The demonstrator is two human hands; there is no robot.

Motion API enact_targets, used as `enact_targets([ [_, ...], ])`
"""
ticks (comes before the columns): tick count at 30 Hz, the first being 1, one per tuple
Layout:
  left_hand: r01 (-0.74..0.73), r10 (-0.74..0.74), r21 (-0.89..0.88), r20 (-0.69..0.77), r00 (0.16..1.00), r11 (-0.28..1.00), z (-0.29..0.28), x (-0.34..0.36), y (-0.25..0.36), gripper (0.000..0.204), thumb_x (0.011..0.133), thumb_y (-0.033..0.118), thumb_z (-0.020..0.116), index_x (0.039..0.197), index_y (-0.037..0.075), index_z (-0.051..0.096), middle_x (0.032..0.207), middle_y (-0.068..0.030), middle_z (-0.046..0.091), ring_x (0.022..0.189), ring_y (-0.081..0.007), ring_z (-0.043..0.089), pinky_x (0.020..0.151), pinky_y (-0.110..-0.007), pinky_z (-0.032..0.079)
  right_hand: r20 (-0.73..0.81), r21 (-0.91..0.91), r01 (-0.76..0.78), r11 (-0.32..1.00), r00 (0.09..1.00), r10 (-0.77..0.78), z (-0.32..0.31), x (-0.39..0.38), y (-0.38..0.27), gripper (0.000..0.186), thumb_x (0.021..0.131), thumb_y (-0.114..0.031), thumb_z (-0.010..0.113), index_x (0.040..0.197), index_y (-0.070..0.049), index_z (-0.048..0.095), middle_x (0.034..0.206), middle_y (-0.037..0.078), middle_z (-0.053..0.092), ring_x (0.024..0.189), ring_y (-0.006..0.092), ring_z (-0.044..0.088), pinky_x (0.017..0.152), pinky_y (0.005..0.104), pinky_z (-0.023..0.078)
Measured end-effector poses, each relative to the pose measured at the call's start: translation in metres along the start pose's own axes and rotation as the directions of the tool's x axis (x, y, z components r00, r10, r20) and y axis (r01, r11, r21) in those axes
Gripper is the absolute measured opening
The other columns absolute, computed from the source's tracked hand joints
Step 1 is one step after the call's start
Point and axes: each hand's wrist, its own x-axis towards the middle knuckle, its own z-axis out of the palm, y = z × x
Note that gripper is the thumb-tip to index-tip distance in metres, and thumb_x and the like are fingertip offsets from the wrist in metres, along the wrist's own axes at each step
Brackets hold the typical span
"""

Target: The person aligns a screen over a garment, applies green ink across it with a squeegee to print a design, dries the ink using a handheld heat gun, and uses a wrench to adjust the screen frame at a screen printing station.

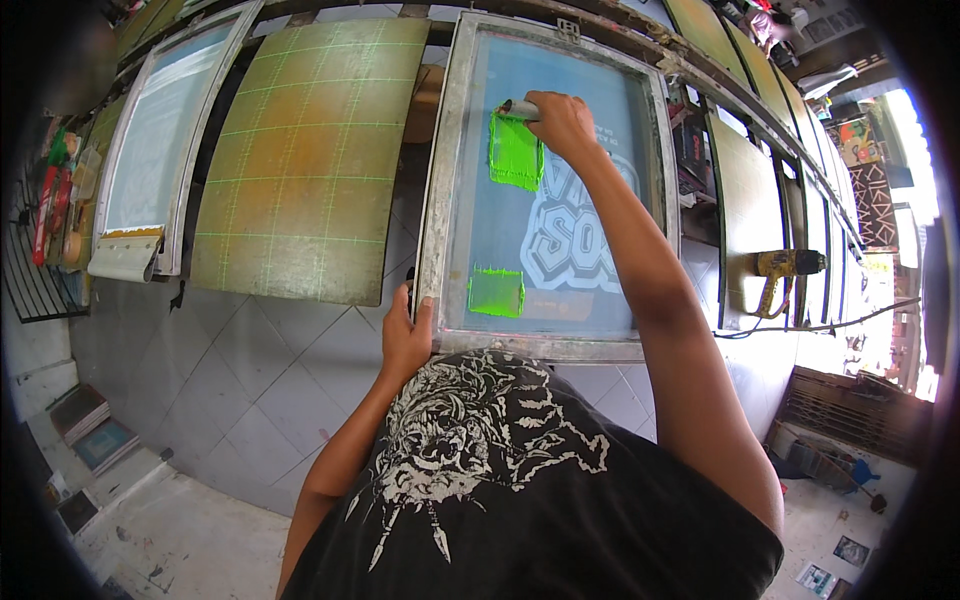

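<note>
Gripping squeegee [520, 109]; green ink [517, 155] alongside

Screen [437, 190]: stained pale frame, long sides running away from the person; blue mesh bears pale lettering. Green ink [516, 155]: two separate patches, nearer one thin-centred. Greyish squeegee [520, 108]: at the farther patch's far edge.

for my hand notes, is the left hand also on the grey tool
No, the left hand is on the left side of the screen frame, while the right hand alone holds the grey tool.
</note>
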Motion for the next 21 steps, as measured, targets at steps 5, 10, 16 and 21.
enact_targets([
  [5, 0.016, -0.016, 0.004, 0.022, 1.0, 1.0, -0.002, 0.0, -0.003, 0.034, 0.092, 0.021, 0.051, 0.116, -0.003, 0.048, 0.093, -0.0191, 0.063, 0.082, -0.0267, 0.062, 0.073, -0.034, 0.046, 0.009, -0.037, -0.021, 0.999, 1.0, 0.021, 0.013, -0.011, -0.006, 0.021, 0.068, -0.013, 0.065, 0.089, -0.012, 0.063, 0.081, 0.011, 0.065, 0.079, 0.0309, 0.063, 0.069, 0.0417, 0.049],
  [10, 0.034, -0.034, 0.03, 0.015, 0.999, 0.999, -0.001, -0.001, -0.003, 0.035, 0.092, 0.021, 0.05, 0.117, -0.004, 0.047, 0.094, -0.0196, 0.064, 0.083, -0.0267, 0.062, 0.074, -0.034, 0.046, 0.065, -0.006, -0.039, 0.999, 0.997, 0.039, -0.002, -0.048, -0.03, 0.018, 0.067, -0.01, 0.062, 0.085, -0.012, 0.062, 0.077, 0.011, 0.065, 0.076, 0.0307, 0.063, 0.067, 0.0419, 0.05],
  [16, 0.099, -0.1, 0.013, 0.039, 0.994, 0.995, -0.003, -0.001, 0.006, 0.033, 0.092, 0.019, 0.051, 0.116, -0.003, 0.048, 0.09, -0.0184, 0.064, 0.081, -0.0259, 0.061, 0.074, -0.034, 0.046, 0.034, -0.01, 0.029, 1.0, 0.999, -0.029, -0.008, -0.09, -0.051, 0.014, 0.066, -0.009, 0.065, 0.08, -0.009, 0.061, 0.075, 0.009, 0.064, 0.073, 0.0298, 0.061, 0.07, 0.0405, 0.046],
  [21, 0.033, -0.033, 0.047, -0.004, 0.999, 0.998, -0.001, -0.001, 0.007, 0.032, 0.091, 0.019, 0.05, 0.115, -0.002, 0.049, 0.087, -0.0174, 0.063, 0.077, -0.0242, 0.061, 0.071, -0.034, 0.047, -0.142, 0.109, 0.005, 0.994, 0.99, 0.011, -0.02, -0.1, -0.044, 0.018, 0.066, -0.012, 0.068, 0.082, -0.008, 0.063, 0.075, 0.009, 0.064, 0.072, 0.0292, 0.062, 0.066, 0.0408, 0.047],
])
